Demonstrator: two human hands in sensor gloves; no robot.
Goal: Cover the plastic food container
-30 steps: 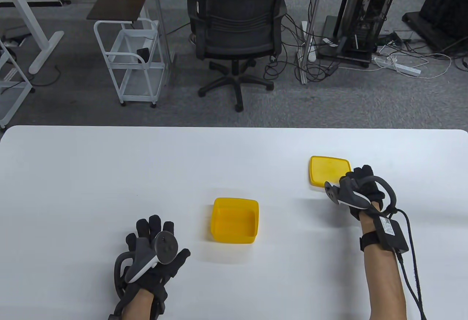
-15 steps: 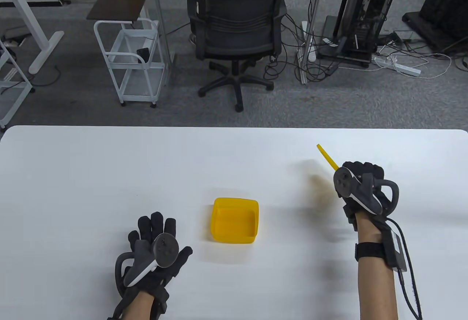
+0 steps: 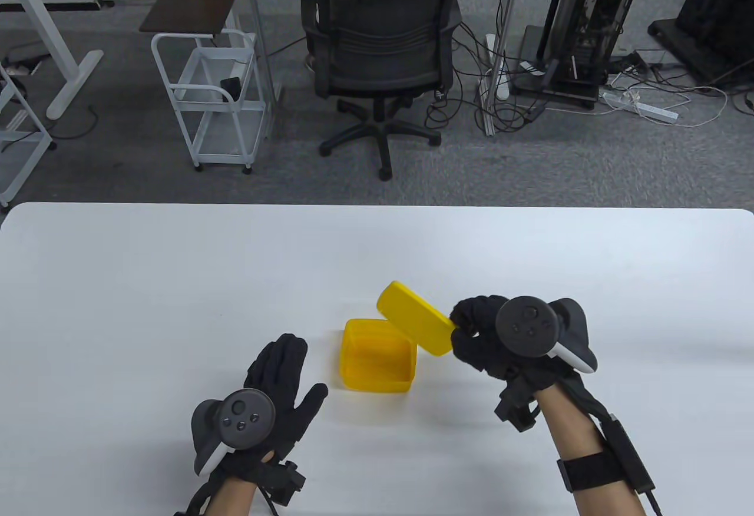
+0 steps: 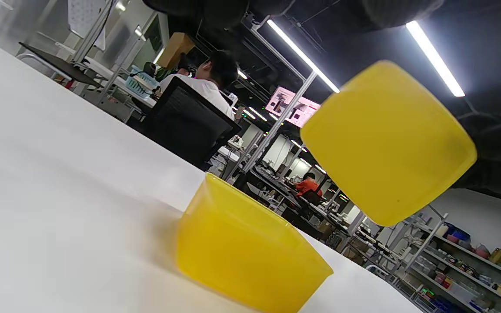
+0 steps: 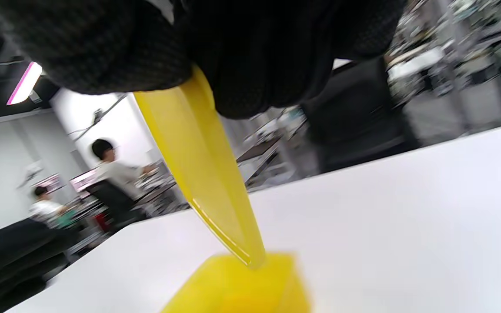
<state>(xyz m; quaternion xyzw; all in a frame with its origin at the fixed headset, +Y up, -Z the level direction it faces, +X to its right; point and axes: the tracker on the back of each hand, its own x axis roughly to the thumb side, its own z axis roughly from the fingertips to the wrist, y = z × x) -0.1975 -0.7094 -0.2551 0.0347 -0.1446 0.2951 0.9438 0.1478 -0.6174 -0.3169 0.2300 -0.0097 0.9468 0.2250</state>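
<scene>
Now I am mid-carry: the table (image 3: 118, 280) bears the open yellow container (image 3: 377, 363) near its middle front, and my right hand (image 3: 500, 339) holds the yellow lid (image 3: 415, 318) in the air just above the container's far right corner. The lid is tilted, its left end higher and its right end gripped between my thumb and fingers. From the left wrist view the lid (image 4: 387, 143) hangs clear of the container (image 4: 246, 256), not touching it. My left hand (image 3: 265, 398) lies flat and spread on the table just left of the container, holding nothing.

As I judge it, the lid is fetched and not yet seated. Next I need to level the lid, square its corners with the container's rim, lower it and press it down; the left hand may need to steady the container so it does not slide.

A second ago the lid lay flat on the table well to the right with my right hand just reaching it; half a second ago it was lifted on edge over there. Since then I have swung it over to the container. The container has not moved. My left hand has crept a little closer to it.
</scene>
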